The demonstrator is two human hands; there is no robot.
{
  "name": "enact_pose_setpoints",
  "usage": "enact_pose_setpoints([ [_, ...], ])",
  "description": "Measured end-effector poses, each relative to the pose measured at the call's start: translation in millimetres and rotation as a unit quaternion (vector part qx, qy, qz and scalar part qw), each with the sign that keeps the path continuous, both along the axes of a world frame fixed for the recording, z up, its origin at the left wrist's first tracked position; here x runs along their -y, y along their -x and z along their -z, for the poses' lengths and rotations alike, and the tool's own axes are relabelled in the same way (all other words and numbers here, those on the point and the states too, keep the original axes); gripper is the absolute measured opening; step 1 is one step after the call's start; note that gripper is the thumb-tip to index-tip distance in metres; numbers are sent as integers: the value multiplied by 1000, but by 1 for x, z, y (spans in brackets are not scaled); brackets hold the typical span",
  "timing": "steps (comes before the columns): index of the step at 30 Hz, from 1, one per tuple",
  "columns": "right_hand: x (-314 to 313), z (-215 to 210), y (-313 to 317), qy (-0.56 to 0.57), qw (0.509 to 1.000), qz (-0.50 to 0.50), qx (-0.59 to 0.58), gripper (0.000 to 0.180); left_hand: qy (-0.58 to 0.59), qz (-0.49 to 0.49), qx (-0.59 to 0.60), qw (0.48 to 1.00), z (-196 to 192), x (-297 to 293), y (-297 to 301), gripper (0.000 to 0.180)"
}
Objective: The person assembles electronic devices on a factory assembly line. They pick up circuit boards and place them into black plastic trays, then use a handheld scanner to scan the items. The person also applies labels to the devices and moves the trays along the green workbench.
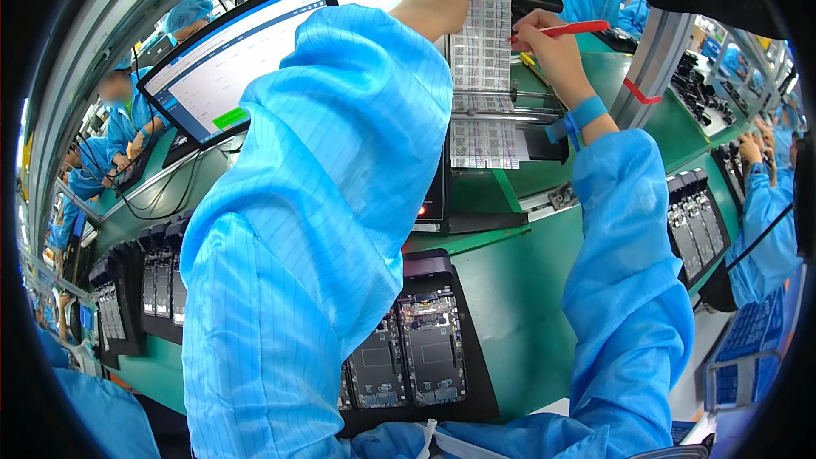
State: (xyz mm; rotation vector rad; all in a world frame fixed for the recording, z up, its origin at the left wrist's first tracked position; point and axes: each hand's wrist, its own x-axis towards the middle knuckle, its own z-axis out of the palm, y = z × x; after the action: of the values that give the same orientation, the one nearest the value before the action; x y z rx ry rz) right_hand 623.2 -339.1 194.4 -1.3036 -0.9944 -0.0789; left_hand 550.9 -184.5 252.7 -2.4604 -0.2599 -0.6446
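My left hand (436, 2) reaches across to the far side, its fingers spread over the left edge of a strip of printed labels (480, 42). My right hand (552, 55), with a blue band on the wrist, is closed around a slim red pen (578, 28). The pen's tip end is at the strip's right edge. The strip runs down over the metal rollers of a black label machine (544, 115). Below it, nearer me, a black tray (476, 365) holds opened phones (435, 348) with bare circuit boards; my left sleeve hides part of them.
A monitor (246, 59) stands at the left behind my left arm, with loose cables below it. More trays of opened phones (161, 280) sit at the left, and another tray (697, 221) lies at the right. A metal post (654, 64) rises beside my right hand. Co-workers in blue work around.
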Motion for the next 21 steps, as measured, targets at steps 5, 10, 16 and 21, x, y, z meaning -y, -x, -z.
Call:
enact_pose_setpoints([
  [5,12,14,-12,130,991,42,-10,12,-4,-2,0,1000,-1,1,-2,71],
  [10,6,17,-6,153,988,4,-32,14,-9,-12,-4,1000,-1,2,1,71],
  [16,4,12,-1,220,975,36,5,15,-6,-11,-9,1000,-2,2,3,72],
  [21,5,15,0,216,975,42,21,16,-5,-12,-4,1000,0,2,1,71],
])
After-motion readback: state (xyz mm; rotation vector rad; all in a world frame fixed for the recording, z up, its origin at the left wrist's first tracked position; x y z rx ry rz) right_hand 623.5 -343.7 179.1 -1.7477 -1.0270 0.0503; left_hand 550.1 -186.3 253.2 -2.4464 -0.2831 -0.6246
